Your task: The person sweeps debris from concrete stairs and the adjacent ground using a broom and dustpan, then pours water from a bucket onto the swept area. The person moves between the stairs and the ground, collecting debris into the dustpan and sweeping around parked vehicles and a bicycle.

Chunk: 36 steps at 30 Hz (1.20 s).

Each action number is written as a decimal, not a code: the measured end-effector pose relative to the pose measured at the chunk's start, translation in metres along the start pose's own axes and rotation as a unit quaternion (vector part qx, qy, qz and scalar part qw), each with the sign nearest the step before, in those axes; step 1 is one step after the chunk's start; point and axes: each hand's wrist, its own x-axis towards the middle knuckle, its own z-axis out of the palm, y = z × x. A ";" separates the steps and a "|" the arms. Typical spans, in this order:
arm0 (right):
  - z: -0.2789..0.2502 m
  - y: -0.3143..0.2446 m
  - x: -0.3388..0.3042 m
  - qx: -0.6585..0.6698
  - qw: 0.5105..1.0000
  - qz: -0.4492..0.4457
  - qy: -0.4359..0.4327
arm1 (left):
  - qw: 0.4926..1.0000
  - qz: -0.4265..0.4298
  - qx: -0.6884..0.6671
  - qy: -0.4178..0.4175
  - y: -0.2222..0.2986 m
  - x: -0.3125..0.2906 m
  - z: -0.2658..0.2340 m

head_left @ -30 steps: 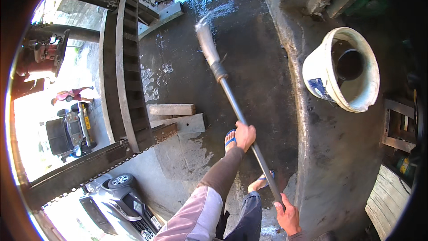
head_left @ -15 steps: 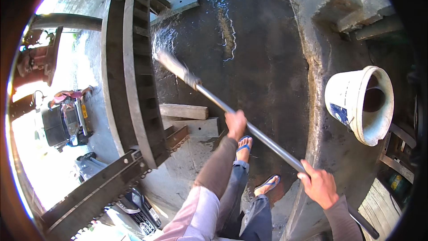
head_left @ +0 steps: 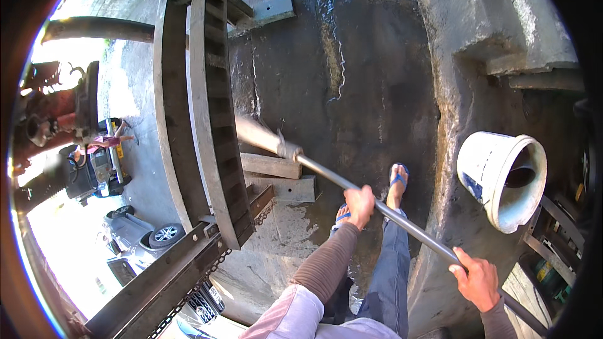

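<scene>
Slanting across the view is a long-handled broom (head_left: 414, 231) with a grey metal pole. Its pale, brush-like head (head_left: 257, 136) is blurred by motion and reaches the left side of the wet floor. My left hand (head_left: 360, 207) is closed around the middle of the pole. Farther down, toward the lower right, my right hand (head_left: 479, 279) grips the pole near its dark end. Both of my feet, in blue flip-flops, stand on the floor below the pole.
To the left are a metal ramp (head_left: 217, 113), wooden blocks (head_left: 270, 166) and a chain (head_left: 217, 270). On the right ledge a white bucket (head_left: 496, 176) lies tipped on its side. Wet dark concrete (head_left: 370, 88) stretches ahead. Vehicles and a person are outside at far left.
One foot has stepped forward on the right. Both hands and the broom have shifted right and down in view, and the broom's head has moved nearer to me along the ramp.
</scene>
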 end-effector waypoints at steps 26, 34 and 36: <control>-0.118 0.035 0.103 -0.078 0.990 -0.071 0.094 | 0.948 -0.034 -0.313 -0.041 0.115 0.007 0.052; -0.120 0.029 0.136 -0.048 0.991 -0.065 0.106 | 0.911 0.073 -0.377 -0.149 0.179 0.036 0.049; -0.134 0.031 0.122 -0.081 0.989 -0.062 0.102 | 0.916 -0.014 -0.384 -0.119 0.152 -0.005 0.046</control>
